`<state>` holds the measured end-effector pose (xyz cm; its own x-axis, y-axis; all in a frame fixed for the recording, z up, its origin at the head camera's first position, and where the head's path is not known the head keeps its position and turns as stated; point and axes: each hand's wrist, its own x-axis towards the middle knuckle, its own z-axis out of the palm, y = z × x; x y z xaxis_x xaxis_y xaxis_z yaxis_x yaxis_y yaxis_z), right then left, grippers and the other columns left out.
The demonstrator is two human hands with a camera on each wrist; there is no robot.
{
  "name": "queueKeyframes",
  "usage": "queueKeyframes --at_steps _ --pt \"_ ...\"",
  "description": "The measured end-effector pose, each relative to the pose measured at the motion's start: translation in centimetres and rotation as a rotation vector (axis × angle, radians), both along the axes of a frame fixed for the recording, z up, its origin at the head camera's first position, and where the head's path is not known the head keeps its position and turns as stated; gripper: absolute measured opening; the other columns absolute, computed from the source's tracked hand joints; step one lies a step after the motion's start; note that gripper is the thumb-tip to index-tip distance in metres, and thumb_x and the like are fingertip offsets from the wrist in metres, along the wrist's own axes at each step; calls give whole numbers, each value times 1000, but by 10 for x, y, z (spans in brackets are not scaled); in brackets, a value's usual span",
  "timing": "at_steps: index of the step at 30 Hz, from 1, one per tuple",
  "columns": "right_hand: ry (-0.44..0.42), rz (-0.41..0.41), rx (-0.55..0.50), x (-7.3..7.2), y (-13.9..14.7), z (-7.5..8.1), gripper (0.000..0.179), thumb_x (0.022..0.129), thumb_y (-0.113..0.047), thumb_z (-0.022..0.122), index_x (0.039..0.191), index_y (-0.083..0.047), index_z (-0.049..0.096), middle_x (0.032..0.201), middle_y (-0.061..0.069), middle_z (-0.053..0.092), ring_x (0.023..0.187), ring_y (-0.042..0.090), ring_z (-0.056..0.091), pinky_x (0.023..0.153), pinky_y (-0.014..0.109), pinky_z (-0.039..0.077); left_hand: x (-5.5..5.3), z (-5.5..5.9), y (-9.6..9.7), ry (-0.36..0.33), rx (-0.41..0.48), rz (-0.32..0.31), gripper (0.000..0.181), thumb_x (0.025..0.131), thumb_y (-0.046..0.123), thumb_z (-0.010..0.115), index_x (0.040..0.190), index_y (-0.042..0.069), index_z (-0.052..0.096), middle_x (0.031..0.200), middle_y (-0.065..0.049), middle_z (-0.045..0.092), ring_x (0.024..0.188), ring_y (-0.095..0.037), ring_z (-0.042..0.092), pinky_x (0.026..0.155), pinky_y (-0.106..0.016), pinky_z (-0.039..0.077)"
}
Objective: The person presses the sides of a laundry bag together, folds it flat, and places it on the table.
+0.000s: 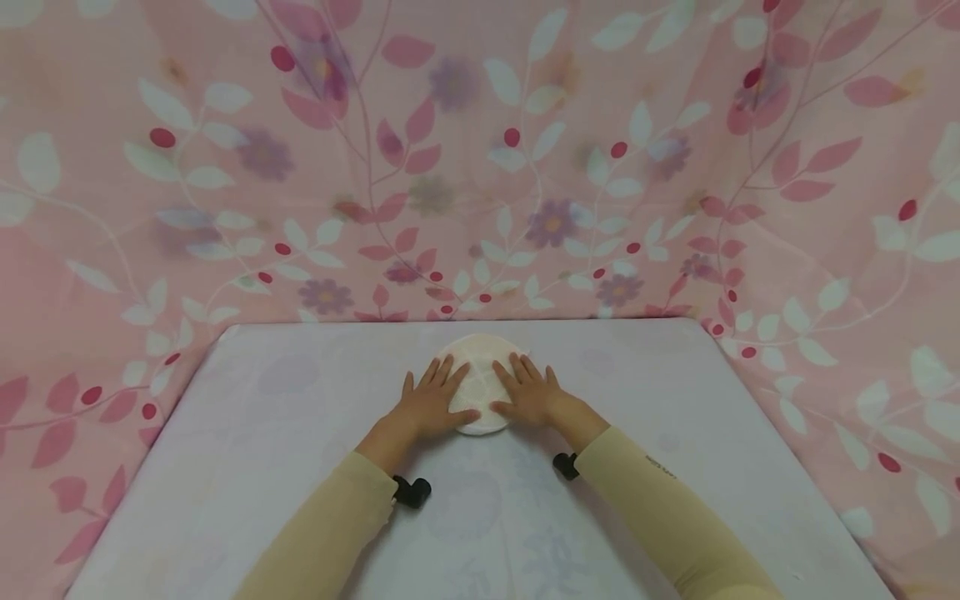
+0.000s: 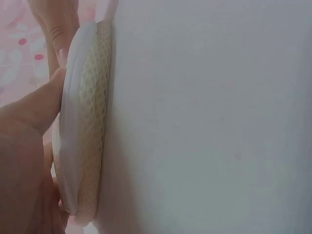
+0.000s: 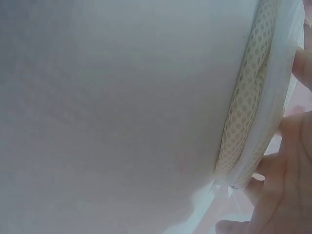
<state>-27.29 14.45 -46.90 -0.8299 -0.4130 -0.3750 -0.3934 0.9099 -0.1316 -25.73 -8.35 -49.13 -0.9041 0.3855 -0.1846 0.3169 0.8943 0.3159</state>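
A round, flattened, cream-white mesh bag (image 1: 482, 383) lies near the far edge of the table. Its honeycomb mesh side (image 2: 92, 112) and a smooth pale band along the rim (image 3: 265, 114) show in the wrist views. My left hand (image 1: 431, 410) rests on the left part of the bag with fingers spread and the thumb pointing inward. On the right part, my right hand (image 1: 536, 400) lies the same way, its fingers apart. The two thumbs are close together near the bag's front. Whatever may be inside the bag is hidden.
The table (image 1: 480, 517) has a pale, faintly patterned cover. Behind it and on both sides hangs a pink floral curtain (image 1: 480, 167). A small black device (image 1: 412, 492) sits at the left wrist, and another black device (image 1: 566, 466) at the right.
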Motion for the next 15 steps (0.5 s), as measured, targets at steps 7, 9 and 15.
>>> queueKeyframes --at_steps 7,9,15 --pt "48 5 -73 6 2 6 79 101 -62 39 163 -23 9 167 15 0 153 35 2 115 67 9 8 7 -3 16 -27 15 86 95 68 48 162 25 15 168 -11 3 154 -32 5 114 -69 7" --pt "63 2 -87 6 4 7 79 101 -62 40 163 -24 11 167 15 1 153 35 3 116 67 10 11 10 -4 23 -18 11 84 96 65 49 162 24 15 168 -11 4 153 -32 6 115 -68 8" --pt "77 5 -149 8 9 11 81 100 -62 43 162 -21 12 167 17 1 153 36 2 117 65 10 18 17 -11 43 34 -5 81 98 59 52 162 21 19 167 -12 5 153 -32 8 117 -64 9"
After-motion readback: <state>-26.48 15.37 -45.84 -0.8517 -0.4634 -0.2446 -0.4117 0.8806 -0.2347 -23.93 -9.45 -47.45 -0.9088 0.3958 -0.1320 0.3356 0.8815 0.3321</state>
